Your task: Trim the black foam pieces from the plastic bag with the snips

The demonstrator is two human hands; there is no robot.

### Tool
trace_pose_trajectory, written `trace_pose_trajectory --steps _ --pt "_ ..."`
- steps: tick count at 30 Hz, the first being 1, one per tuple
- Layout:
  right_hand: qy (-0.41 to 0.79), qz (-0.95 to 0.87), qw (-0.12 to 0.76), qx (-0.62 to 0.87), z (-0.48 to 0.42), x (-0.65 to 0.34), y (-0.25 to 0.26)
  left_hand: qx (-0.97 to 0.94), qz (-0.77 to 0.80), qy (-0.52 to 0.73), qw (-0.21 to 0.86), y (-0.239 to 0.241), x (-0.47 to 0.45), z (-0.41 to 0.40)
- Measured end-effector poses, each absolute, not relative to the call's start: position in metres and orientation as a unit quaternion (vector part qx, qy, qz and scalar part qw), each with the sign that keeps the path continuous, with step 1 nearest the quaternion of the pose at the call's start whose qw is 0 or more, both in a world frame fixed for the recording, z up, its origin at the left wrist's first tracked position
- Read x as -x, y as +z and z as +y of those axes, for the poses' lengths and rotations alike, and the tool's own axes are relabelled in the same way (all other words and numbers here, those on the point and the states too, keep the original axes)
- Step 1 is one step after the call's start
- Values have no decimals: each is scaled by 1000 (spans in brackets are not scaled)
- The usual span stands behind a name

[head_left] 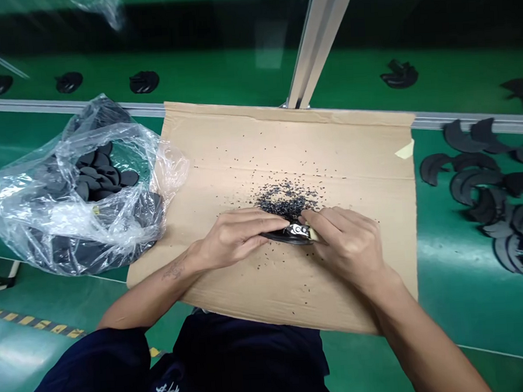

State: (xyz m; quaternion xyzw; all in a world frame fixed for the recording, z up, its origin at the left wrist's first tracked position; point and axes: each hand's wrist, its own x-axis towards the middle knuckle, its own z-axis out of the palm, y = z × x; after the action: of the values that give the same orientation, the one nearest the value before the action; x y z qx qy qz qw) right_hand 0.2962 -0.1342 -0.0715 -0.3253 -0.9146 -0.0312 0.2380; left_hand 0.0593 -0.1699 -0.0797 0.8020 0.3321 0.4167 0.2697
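My left hand (pixel 237 235) lies over a flat black part (pixel 277 236) and pinches its edge against a sheet of brown cardboard (pixel 224 151). My right hand (pixel 347 244) is closed round a small metal cutting tool (pixel 299 231), whose jaws meet the part's edge. Just beyond the fingers lies a heap of small black trimmings (pixel 285 197), with more specks scattered over the cardboard.
A clear plastic bag (pixel 72 188) holding several black parts sits to the left. Several curved black parts (pixel 484 184) lie on the green table at right. More black parts (pixel 144 81) rest on the green belt beyond an aluminium rail (pixel 64 106). A slanted metal post (pixel 318 35) rises behind.
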Motion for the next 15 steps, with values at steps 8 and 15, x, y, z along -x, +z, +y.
trace_pose_trajectory --steps 8,15 --pt "152 -875 331 318 -124 -303 -77 -816 417 257 307 -40 -45 -177" --pt "-26 -894 290 339 -114 -306 -88 -843 485 181 149 6 32 -102"
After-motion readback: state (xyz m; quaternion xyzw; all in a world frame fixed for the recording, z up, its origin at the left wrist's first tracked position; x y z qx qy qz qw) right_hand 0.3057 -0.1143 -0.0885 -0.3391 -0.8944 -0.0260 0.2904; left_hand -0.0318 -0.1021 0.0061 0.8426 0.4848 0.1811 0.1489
